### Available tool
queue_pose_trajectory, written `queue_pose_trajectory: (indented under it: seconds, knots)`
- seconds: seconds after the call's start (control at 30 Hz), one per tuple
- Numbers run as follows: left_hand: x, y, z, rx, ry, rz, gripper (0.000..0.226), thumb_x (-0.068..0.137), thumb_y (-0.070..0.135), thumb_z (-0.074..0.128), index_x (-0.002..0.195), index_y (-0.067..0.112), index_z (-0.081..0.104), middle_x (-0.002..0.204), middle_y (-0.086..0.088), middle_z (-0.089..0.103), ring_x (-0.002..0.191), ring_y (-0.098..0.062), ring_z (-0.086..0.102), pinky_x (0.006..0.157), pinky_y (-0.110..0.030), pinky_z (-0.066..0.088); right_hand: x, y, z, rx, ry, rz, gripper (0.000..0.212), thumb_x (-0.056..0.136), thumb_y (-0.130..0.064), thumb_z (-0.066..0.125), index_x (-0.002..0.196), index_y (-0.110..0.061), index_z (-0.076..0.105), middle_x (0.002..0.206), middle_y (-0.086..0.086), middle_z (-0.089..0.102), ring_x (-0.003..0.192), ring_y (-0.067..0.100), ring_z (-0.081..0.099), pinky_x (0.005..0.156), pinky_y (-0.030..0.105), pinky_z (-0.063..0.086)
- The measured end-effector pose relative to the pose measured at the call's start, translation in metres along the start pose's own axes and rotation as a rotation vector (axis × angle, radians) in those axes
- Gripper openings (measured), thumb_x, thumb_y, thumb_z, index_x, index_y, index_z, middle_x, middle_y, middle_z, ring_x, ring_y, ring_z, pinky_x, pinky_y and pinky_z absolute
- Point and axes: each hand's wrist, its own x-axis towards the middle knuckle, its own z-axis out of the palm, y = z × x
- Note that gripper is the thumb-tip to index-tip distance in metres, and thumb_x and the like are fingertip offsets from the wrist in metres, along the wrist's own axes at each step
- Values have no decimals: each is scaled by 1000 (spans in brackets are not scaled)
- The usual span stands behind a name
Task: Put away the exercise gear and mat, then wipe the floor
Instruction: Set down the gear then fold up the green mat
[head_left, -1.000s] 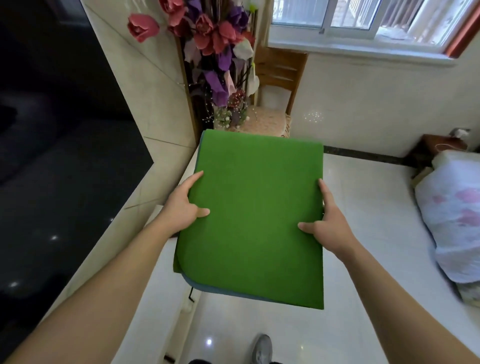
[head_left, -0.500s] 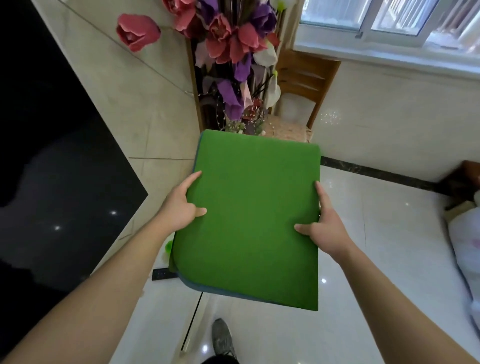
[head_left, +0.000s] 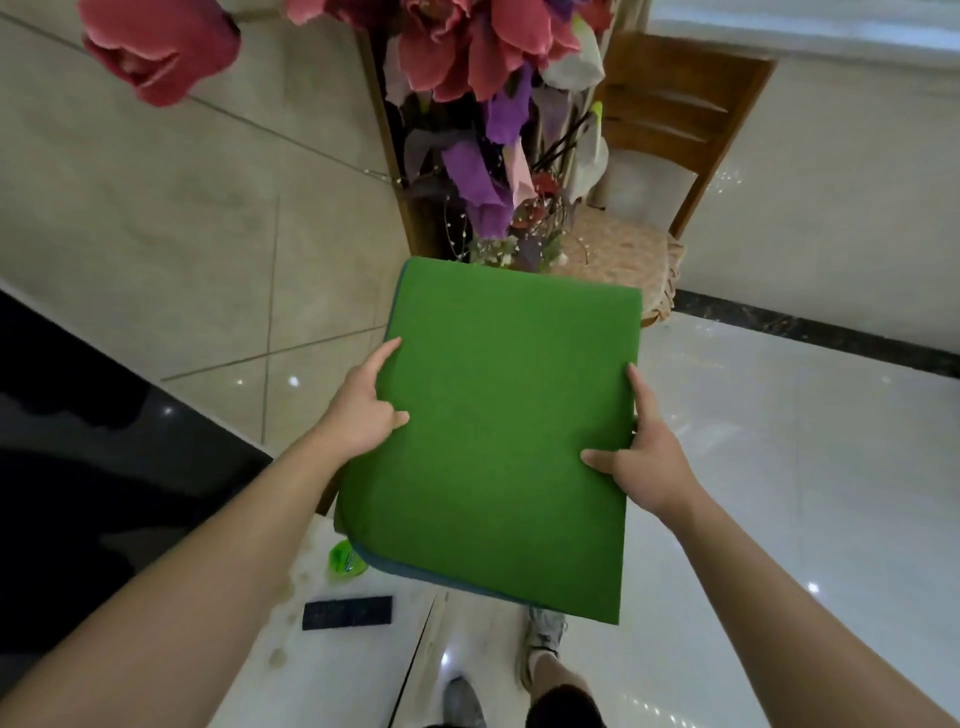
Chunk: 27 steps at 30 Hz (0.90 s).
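A folded green mat (head_left: 498, 426) with a blue underside is held flat in front of me, above the white floor. My left hand (head_left: 363, 410) grips its left edge, thumb on top and fingers underneath. My right hand (head_left: 644, 457) grips the right edge the same way, with its index finger lying along the edge. The mat's far edge points at the flower arrangement and the chair.
A tall arrangement of red and purple artificial flowers (head_left: 483, 104) stands just ahead. Behind it is a wooden chair (head_left: 670, 135) with a woven seat. A green round object (head_left: 345, 558) and a black remote (head_left: 347, 613) lie on a low white ledge at left. My feet (head_left: 543, 634) show below.
I have stepped closer to the flowers and the chair, carrying the mat forward. The white bag at right has left view. Both hands keep the same grip.
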Motion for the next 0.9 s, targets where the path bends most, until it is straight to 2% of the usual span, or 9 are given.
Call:
queue_pose_trajectory:
  seconds: [0.1, 0.23, 0.37, 0.5, 0.77, 0.83, 0.9]
  knots:
    - [36, -3, 5, 38, 5, -36, 96, 83, -11, 65, 151, 43, 25, 149, 1, 42, 115, -14, 49, 87, -26, 48, 40, 3, 5, -15, -26, 2, 111, 75, 4, 75, 149, -49, 12, 141, -3, 49, 117, 20, 58, 97, 42, 52]
    - [81, -17, 6, 75, 13, -93, 94, 85, -11, 64, 151, 44, 27, 150, 0, 41, 114, -14, 49, 90, -28, 47, 86, 10, 20, -61, -78, 36, 110, 77, -1, 76, 150, -47, 7, 128, -7, 56, 109, 18, 62, 95, 39, 53]
    - [123, -48, 8, 122, -8, -129, 93, 86, -9, 64, 151, 45, 26, 151, 2, 39, 117, -13, 47, 96, -29, 45, 126, 31, 48, -87, -92, 92, 111, 76, -4, 78, 149, -49, 6, 130, -3, 58, 107, 20, 62, 94, 41, 53]
    - [163, -97, 13, 153, -15, -158, 93, 85, -7, 66, 151, 44, 26, 153, 1, 39, 128, -17, 47, 106, -34, 42, 164, 66, 86, -104, -99, 127, 111, 76, -4, 78, 148, -49, 6, 135, -2, 55, 110, 22, 61, 93, 42, 54]
    - [226, -199, 20, 152, 7, -226, 93, 85, -13, 63, 153, 37, 25, 155, 2, 35, 131, -14, 43, 102, -23, 37, 230, 143, 164, -128, -161, 174, 111, 78, -4, 76, 148, -50, 3, 138, 1, 51, 106, 22, 59, 85, 35, 54]
    - [240, -224, 22, 164, 8, -245, 93, 84, -14, 63, 153, 36, 26, 155, 2, 34, 128, -10, 42, 97, -16, 37, 242, 164, 183, -112, -173, 188, 111, 79, -4, 75, 148, -49, 2, 137, 1, 52, 105, 22, 59, 83, 33, 54]
    - [255, -245, 24, 185, -10, -248, 95, 84, -14, 63, 154, 38, 25, 154, 3, 35, 126, -10, 44, 85, -9, 40, 252, 185, 199, -108, -175, 200, 110, 79, -4, 74, 149, -49, 1, 138, 1, 51, 107, 22, 58, 83, 33, 54]
